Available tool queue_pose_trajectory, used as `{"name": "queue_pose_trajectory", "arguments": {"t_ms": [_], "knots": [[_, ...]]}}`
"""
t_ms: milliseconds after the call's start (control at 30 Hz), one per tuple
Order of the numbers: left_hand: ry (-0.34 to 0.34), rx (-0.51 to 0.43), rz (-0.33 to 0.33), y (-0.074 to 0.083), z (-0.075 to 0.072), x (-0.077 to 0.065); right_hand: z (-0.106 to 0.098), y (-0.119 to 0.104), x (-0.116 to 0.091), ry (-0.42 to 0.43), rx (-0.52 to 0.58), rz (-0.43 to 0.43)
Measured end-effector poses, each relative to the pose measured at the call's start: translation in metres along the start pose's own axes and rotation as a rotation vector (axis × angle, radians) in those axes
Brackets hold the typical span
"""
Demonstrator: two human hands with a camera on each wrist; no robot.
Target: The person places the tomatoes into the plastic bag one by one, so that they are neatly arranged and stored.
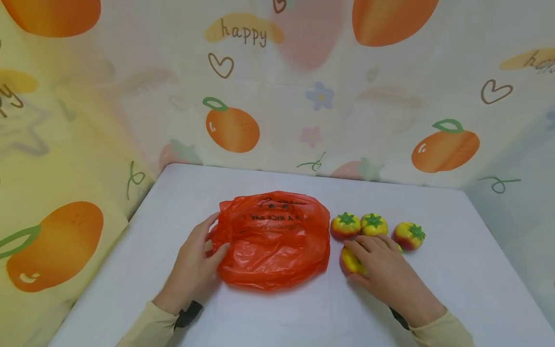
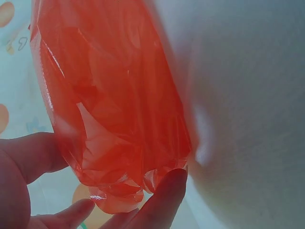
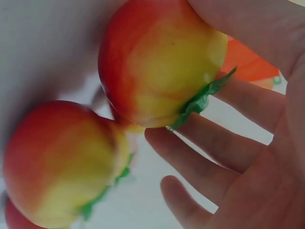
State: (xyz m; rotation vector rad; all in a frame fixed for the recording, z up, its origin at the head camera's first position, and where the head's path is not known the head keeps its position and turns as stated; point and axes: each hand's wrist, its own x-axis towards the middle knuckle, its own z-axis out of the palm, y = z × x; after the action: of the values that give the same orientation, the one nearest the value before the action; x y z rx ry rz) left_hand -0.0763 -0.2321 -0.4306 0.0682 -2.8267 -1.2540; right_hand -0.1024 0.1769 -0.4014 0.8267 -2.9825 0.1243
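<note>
A red plastic bag (image 1: 277, 246) with dark printing lies puffed up in the middle of the table. My left hand (image 1: 192, 262) holds its left end; in the left wrist view, fingers (image 2: 164, 198) lie on either side of the gathered film. To the right of the bag, my right hand (image 1: 388, 270) grips a red-and-yellow fruit (image 1: 350, 262) with a green leafy cap. The right wrist view shows this fruit (image 3: 162, 67) between thumb and fingers. Another fruit (image 3: 62, 162) sits close by. Whatever the bag contains cannot be made out.
Similar fruits stand just beyond my right hand: one by the bag (image 1: 345, 225), one beside it (image 1: 374, 223), and one farther right (image 1: 409, 235). Another is mostly hidden under the hand. A patterned cloth (image 1: 368, 106) hangs behind the white table (image 1: 459, 289).
</note>
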Motion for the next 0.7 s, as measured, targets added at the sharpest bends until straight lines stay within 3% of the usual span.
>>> {"name": "queue_pose_trajectory", "arguments": {"t_ms": [300,500,700], "knots": [[0.003,-0.022,-0.021,0.002,-0.004,-0.001,-0.044,-0.014,0.016,0.071,0.106,0.039],[-0.005,-0.059,-0.043,-0.002,-0.003,-0.001,-0.066,-0.034,0.050,0.116,0.155,-0.035],[-0.001,-0.092,-0.063,-0.001,0.000,-0.003,-0.069,-0.074,0.086,0.090,0.219,-0.109]]}}
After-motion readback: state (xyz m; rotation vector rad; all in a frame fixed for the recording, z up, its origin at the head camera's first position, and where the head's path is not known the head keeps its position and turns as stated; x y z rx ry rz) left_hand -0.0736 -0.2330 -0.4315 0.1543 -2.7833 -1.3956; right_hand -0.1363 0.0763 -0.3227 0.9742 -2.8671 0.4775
